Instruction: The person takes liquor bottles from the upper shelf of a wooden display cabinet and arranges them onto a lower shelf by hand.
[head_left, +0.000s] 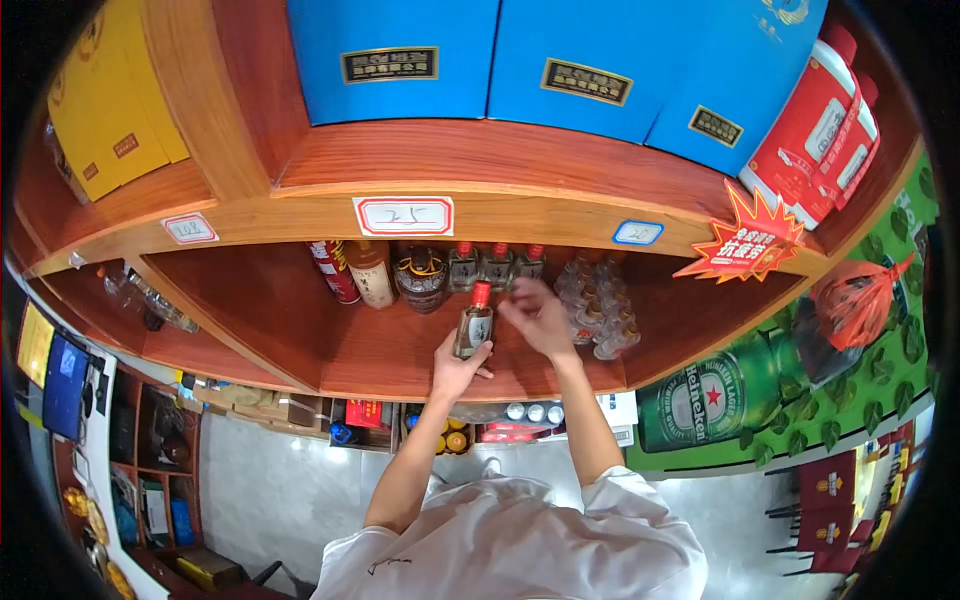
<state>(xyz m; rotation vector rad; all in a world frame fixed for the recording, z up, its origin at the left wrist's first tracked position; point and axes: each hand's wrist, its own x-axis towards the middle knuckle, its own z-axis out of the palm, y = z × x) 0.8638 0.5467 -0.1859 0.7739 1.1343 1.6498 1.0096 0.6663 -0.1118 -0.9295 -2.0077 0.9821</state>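
My left hand [459, 367] is closed around a small clear liquor bottle [476, 325] with a red cap and a pale label, held nearly upright at the front of a wooden shelf compartment [370, 360]. To its right, my right hand [538, 318] is raised and somewhat blurred, its fingers apart and nothing seen in them. Just behind my hands stand similar red-capped bottles [496, 267] in a row. Several small clear bottles [600, 310] are grouped to the right of my right hand.
Left of the red-capped bottles stand a dark round bottle [420, 280], a cream-labelled bottle [372, 275] and a red can-like container [333, 272]. Blue boxes [400, 70] fill the shelf above. A starburst sign [745, 240] sticks out at the right edge. Lower goods [455, 437] sit below.
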